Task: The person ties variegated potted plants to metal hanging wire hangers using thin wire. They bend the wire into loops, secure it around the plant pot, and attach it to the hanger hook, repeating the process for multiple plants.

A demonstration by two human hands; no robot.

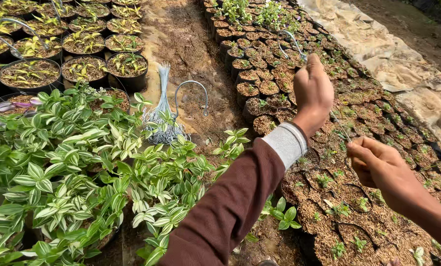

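Observation:
My left hand [313, 91], on an arm in a brown sleeve with a grey cuff, is raised and closed around a metal wire hanger just below its curved hook [290, 42]. Thin strands of that hanger's wire [342, 129] run down from the fist to my right hand [378, 165], which pinches their lower ends between its fingers. Both hands hover above rows of small black grow bags [329, 189] filled with husk and tiny seedlings.
A bundle of spare wire hangers [162, 120] lies on the dirt path [181, 39]. Variegated green-and-white plants [82, 162] fill the left. Round black pots [126, 66] stand at the upper left. A pale tarp [393, 59] covers the ground at the upper right.

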